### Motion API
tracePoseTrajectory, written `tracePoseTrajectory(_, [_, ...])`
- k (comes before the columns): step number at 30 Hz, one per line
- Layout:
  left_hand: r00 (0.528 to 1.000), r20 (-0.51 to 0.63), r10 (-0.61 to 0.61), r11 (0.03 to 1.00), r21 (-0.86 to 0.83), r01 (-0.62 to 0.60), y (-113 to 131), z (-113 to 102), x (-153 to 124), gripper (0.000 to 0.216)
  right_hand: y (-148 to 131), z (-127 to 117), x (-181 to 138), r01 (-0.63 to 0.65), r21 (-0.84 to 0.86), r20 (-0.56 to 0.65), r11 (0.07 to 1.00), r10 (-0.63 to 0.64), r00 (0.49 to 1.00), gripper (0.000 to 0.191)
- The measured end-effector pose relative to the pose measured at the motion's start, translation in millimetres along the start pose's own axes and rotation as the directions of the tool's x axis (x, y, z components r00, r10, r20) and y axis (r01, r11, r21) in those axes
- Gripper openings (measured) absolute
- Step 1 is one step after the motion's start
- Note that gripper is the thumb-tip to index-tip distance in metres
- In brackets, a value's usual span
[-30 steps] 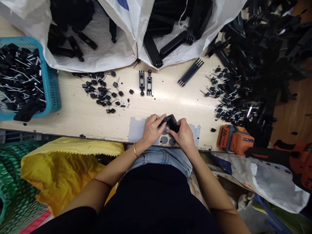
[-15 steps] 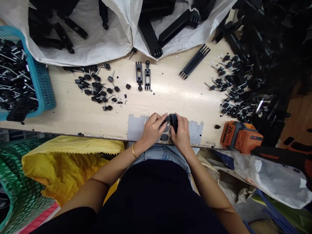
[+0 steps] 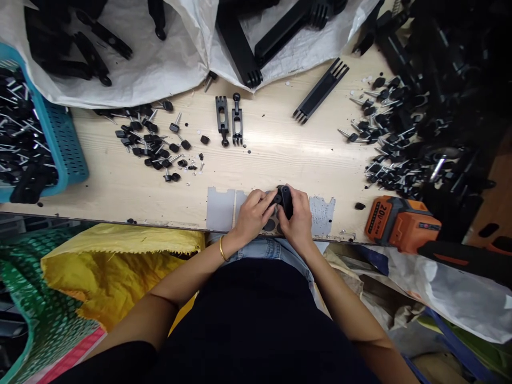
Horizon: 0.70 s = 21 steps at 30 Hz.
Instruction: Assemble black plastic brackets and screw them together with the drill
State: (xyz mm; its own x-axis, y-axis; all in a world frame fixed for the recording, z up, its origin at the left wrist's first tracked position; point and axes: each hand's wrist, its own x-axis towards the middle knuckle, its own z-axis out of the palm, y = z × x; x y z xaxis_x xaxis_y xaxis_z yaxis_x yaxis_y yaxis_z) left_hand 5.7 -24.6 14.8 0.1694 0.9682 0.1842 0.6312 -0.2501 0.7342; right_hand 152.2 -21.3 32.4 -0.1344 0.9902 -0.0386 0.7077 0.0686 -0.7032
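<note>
Both my hands meet at the table's near edge around a small black plastic part [image 3: 285, 196]. My left hand [image 3: 253, 213] pinches its left side with thumb and fingers. My right hand [image 3: 298, 216] wraps round its right side. Under them lies a grey sheet [image 3: 220, 208] with round dark pads on it. A pile of black-headed screws [image 3: 154, 141] lies to the upper left. Two slotted black pieces [image 3: 229, 117] rest side by side beyond my hands.
A blue basket [image 3: 66, 144] of black parts stands at the left. White bags [image 3: 160, 58] of black plastic pieces line the far edge. A black comb-like part [image 3: 322, 90], a heap of screws [image 3: 388, 144] and an orange drill battery [image 3: 400, 224] are at the right.
My hands have turned the black part upright and drawn closer together on it. The view has shifted slightly, so the table's things sit higher in the picture.
</note>
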Motion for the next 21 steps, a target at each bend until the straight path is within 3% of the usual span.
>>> tracePoseTrajectory(11, [0.997,0.058,-0.050,0.992,0.123,0.043,4,2,3,0.033,3,0,0,0.042,0.013,0.003,0.999,-0.042,0.999,0.053])
tracePoseTrajectory(21, [0.993,0.119,0.012,0.963,0.267,-0.044,-4,-9,5,0.033,7,7,-1,0.151,-0.052,-0.022,0.987,-0.153,0.988,0.060])
